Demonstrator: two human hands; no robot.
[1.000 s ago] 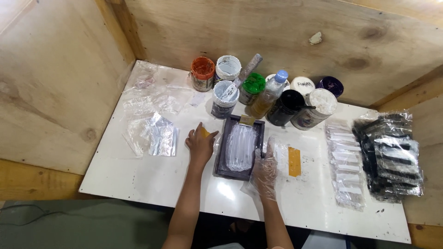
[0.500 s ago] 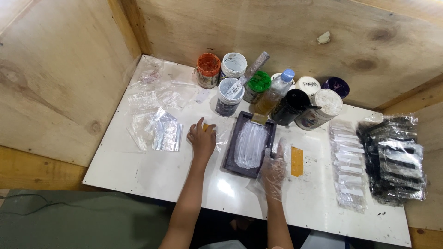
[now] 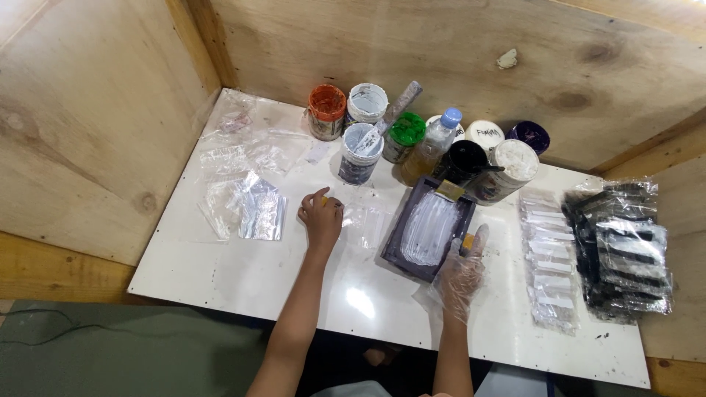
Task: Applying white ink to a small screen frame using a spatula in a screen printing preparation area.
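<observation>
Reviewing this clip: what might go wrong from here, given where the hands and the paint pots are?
1. The gloved right hand rests at the edge of the dark tray, which is streaked with white paint; the glove may pick up paint and smear the white table.
2. The left hand lies beside a clear plastic bag next to the tray; the bag might get soiled.
3. The open white pot with a tool standing in it sits just ahead of the left hand; a reach may tip it.

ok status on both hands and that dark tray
Left hand bare, on a clear plastic sleeve. Right hand in a clear glove, at the dark tray, gripping a small yellow piece. Nothing blocking.
</observation>
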